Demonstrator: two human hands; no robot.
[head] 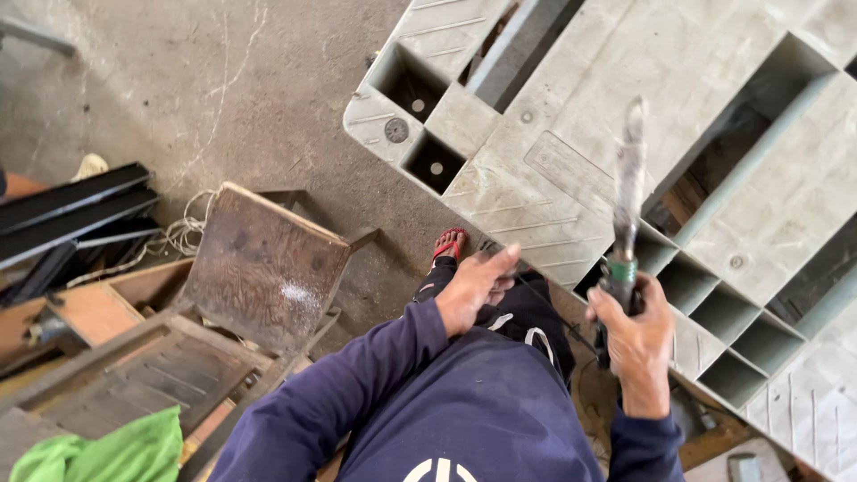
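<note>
A blurred tool (627, 205) was clasped upright in the closed right hand (636, 337); nothing was held in the open left hand (473, 287), over a grey pallet (571, 116).

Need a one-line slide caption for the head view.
Right hand grips a blurred tool upright over a grey plastic pallet; left hand open, empty, above the knee.

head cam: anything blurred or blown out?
Head view: the tool in the right hand is motion-blurred along its upper length; the left hand, grey pallet and wooden board are sharp. Daylight is soft and even, with a pale glare patch on the board and dark pallet recesses.
</note>
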